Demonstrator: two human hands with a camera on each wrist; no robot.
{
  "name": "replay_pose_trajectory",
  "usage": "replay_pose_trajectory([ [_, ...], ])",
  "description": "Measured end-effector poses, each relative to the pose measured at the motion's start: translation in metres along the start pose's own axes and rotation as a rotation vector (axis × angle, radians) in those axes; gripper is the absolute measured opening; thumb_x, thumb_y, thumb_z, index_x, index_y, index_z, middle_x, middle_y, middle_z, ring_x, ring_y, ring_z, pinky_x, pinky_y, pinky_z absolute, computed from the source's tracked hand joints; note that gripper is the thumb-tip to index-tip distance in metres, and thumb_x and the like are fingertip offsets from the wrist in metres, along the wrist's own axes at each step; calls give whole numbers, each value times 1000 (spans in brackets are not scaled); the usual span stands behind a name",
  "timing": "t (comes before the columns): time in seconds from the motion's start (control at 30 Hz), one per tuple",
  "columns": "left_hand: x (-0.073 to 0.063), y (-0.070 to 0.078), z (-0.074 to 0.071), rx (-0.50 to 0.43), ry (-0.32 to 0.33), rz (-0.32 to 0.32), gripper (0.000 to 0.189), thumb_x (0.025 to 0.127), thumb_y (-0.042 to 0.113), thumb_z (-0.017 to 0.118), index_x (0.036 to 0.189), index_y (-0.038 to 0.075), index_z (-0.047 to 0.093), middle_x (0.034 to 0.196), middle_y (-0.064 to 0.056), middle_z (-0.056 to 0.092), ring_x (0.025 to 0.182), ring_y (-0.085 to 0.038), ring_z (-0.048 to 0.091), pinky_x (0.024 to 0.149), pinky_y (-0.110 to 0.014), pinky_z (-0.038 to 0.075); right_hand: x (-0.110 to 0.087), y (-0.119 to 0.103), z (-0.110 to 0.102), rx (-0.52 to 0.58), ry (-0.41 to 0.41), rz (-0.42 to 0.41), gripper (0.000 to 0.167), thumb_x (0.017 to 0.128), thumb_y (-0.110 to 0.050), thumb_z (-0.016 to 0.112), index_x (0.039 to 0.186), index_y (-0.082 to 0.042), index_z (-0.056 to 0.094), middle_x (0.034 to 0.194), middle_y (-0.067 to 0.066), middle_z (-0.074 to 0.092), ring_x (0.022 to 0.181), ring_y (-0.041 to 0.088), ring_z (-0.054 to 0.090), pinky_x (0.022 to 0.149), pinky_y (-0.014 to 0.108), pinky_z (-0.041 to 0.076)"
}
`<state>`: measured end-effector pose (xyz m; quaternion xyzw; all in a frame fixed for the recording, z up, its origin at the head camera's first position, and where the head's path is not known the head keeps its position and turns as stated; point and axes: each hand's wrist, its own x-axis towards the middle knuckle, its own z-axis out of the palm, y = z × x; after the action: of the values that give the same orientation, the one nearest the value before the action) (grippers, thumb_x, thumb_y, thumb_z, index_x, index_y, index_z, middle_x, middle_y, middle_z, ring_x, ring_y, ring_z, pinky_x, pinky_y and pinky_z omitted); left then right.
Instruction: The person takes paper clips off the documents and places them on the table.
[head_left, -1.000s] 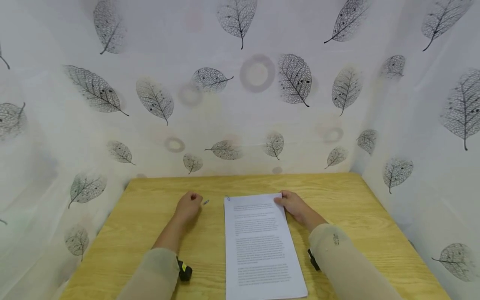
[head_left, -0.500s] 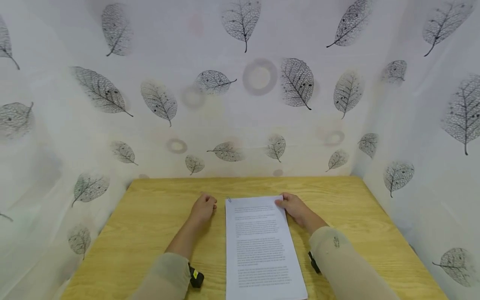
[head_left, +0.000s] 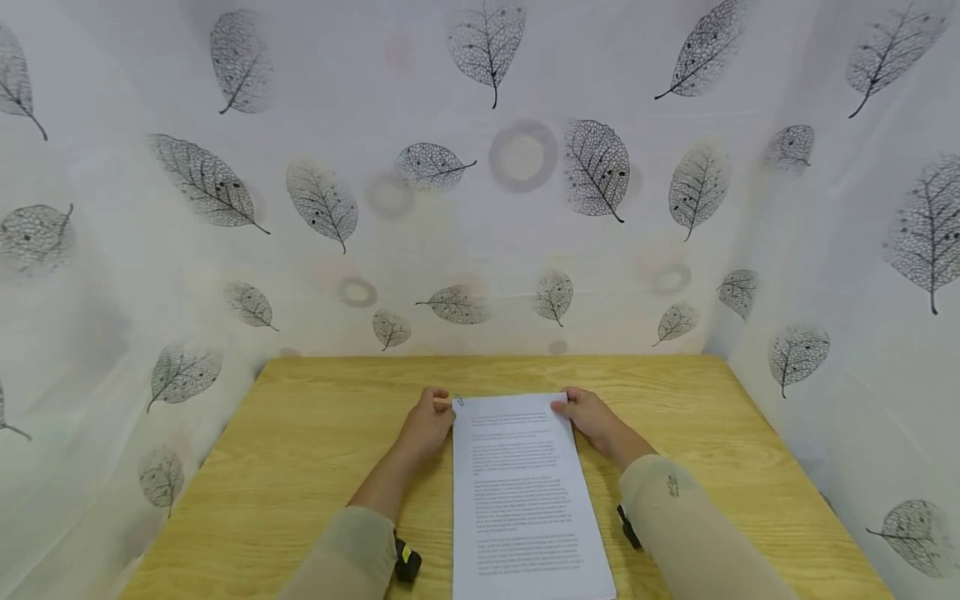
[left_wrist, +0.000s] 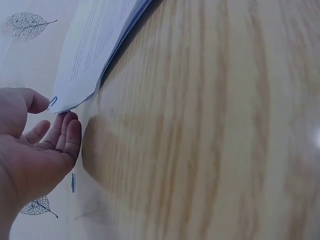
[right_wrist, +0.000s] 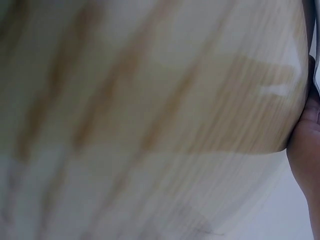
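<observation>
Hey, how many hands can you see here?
2: the left hand is at the top left corner of the paper stack, by the paper clip; the right hand grips the top right corner, some fingers hidden.

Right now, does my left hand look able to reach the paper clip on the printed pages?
Probably yes: your left hand is at the corner of the printed pages, thumb close to the paper clip, with nothing visible in between.

Wood-grain table point(head_left: 300, 450), stacked printed sheets point(head_left: 517, 492) atop
</observation>
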<state>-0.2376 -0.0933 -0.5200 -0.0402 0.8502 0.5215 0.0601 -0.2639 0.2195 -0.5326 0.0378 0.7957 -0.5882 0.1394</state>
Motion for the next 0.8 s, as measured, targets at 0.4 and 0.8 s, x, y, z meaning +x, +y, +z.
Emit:
replay_pose_trajectory([
  [0.4, 0, 8, 9, 42, 103, 47, 31, 104, 20, 65, 135, 16, 64, 117, -14, 72, 98, -26, 68, 75, -31, 53, -1, -2, -1, -18, 3, -4, 18, 110, -16, 63, 115, 0, 64, 110, 8, 72, 98, 17, 61, 84, 27, 50],
  [0.8, 0, 8, 15, 56, 190, 79, 24, 102, 21, 69, 126, 17, 65, 104, -10, 75, 86, -22, 68, 71, -30, 51, -2, -1, -2, -10, -8, -19, 17, 110, -16, 63, 113, 1, 64, 106, 7, 71, 94, 17, 60, 81, 28, 49],
])
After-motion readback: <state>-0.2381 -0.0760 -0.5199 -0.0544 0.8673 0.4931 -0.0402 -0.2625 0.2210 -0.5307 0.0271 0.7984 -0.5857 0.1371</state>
